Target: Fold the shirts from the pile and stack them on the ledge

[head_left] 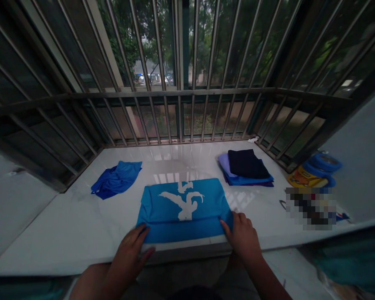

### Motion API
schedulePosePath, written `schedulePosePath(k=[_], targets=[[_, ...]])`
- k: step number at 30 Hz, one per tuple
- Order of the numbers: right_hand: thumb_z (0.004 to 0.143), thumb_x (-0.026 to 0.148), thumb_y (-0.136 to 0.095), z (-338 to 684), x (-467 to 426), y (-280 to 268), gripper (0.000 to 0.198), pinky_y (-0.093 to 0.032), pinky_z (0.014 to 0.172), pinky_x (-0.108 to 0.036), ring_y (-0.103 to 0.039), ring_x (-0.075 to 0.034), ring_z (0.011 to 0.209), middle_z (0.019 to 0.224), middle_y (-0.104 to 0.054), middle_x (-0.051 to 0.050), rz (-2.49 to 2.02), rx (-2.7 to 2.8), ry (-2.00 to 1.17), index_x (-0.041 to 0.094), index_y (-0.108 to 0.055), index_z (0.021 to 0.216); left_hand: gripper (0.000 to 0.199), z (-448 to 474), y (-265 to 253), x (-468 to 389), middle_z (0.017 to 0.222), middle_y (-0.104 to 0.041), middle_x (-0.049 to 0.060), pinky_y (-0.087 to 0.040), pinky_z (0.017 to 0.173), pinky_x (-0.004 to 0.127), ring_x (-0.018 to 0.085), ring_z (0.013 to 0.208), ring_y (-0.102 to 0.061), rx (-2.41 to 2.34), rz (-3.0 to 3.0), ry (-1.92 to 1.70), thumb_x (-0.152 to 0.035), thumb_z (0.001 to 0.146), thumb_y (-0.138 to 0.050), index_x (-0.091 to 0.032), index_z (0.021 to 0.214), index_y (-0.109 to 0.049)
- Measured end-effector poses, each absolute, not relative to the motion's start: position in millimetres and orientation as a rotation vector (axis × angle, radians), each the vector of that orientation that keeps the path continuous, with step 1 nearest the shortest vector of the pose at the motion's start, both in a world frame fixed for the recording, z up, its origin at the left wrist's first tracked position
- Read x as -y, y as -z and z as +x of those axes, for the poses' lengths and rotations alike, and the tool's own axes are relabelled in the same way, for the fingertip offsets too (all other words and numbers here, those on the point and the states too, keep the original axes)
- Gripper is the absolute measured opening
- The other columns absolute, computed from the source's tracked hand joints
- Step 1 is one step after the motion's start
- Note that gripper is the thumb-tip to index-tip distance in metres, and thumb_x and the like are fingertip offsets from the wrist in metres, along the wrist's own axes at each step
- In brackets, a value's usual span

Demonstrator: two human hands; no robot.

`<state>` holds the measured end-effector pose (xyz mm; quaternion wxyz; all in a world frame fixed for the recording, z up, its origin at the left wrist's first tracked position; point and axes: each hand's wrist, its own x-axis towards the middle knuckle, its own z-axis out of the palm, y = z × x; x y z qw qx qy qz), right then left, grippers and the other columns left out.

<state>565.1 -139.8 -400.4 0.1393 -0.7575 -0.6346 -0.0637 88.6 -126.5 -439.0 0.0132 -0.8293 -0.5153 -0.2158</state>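
A bright blue T-shirt [162, 214], folded into a rough rectangle with a white kicking-figure print facing up, lies near the front edge of the white sill. At its near left corner, my left hand [131, 246] touches the cloth with its fingertips, the thumb held apart below them. My right hand [244, 234] grips the near right edge, thumb on top of the fabric and fingers on the outer side. One horizontal fold crosses the shirt below the print.
To the back left lies a crumpled blue garment [117, 180]. A stack of folded clothes [248, 166], black on top, sits at the back right. Yellow and blue containers [309, 173] stand by the right wall, beside a blurred-out patch. Metal window bars [179, 91] enclose the sill.
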Motion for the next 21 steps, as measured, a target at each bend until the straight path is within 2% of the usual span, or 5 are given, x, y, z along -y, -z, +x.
schedulePosePath(k=[3,7,11,16,21], targets=[[0.105,0.051,-0.058,569.8,139.7,410.5,0.044,-0.06,0.072,-0.045,-0.071,-0.036,0.095,0.114,-0.072,-0.019,-2.151,1.882,0.192,0.019,-0.066,0.134,0.072,84.1,452.3,138.5,0.16,-0.064,0.013,-0.055,0.119,0.054,0.037,0.14,-0.067,1.544,-2.607,0.619,-0.045,0.092,-0.078,-0.031,0.16,-0.057],[0.105,0.042,-0.057,582.3,145.0,422.5,0.046,-0.061,0.092,-0.049,-0.069,-0.036,0.122,0.145,-0.067,-0.017,-1.944,1.947,0.203,0.028,-0.062,0.148,0.063,74.2,459.5,152.7,0.155,-0.069,0.008,-0.058,0.115,0.051,0.032,0.133,-0.073,1.476,-2.578,0.629,-0.027,0.096,-0.064,-0.036,0.158,-0.057],[0.106,0.04,-0.054,592.9,153.3,424.7,0.035,-0.058,0.105,-0.052,-0.069,-0.035,0.127,0.14,-0.072,-0.015,-1.807,2.044,0.115,0.026,-0.073,0.133,0.05,73.0,450.3,158.1,0.149,-0.073,0.008,-0.063,0.109,0.051,0.033,0.13,-0.074,1.526,-2.549,0.761,-0.039,0.1,-0.064,-0.035,0.15,-0.065],[0.106,0.036,-0.056,582.4,144.6,406.5,0.033,-0.059,0.094,-0.046,-0.071,-0.033,0.113,0.128,-0.074,-0.014,-1.846,2.055,0.064,0.027,-0.075,0.131,0.037,100.8,417.4,133.7,0.109,-0.084,0.01,-0.067,0.092,0.046,0.032,0.101,-0.081,1.968,-2.405,0.924,-0.055,0.104,-0.061,-0.027,0.123,-0.076],[0.102,0.023,-0.059,556.1,109.2,389.0,0.039,-0.054,0.084,-0.038,-0.071,-0.029,0.103,0.117,-0.077,-0.01,-1.945,2.215,0.023,0.033,-0.075,0.137,0.037,135.2,391.9,93.9,0.115,-0.082,0.013,-0.062,0.093,0.047,0.034,0.105,-0.078,2.103,-2.469,0.636,-0.039,0.097,-0.068,-0.024,0.129,-0.076]])
